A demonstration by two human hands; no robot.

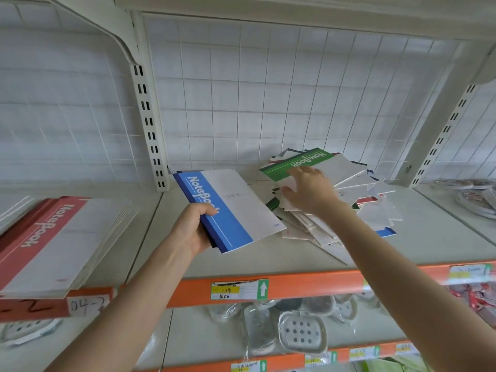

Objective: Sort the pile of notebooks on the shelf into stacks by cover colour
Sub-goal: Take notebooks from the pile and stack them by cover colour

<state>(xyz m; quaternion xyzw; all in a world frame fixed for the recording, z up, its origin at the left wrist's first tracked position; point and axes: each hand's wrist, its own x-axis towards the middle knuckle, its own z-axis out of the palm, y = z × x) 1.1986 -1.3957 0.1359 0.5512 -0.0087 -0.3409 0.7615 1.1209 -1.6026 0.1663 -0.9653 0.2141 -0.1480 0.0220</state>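
My left hand (194, 226) grips a blue and white notebook (236, 208) by its spine, thumb over the cover, holding it just above the shelf (241, 260). To its right lies a loose pile of notebooks (349, 208), white sides mostly up, with a green notebook (300, 161) on top at the back. My right hand (308, 193) reaches into that pile, fingers spread and resting on the green notebook and a white sheet below it. A stack of red notebooks (45, 237) lies on the shelf at the far left.
A slotted white upright (150, 124) stands behind the blue notebook, another (442, 135) at the right. White grid backing closes the rear. The orange shelf edge (295, 284) carries price labels. Below are packaged soap dishes (302, 331).
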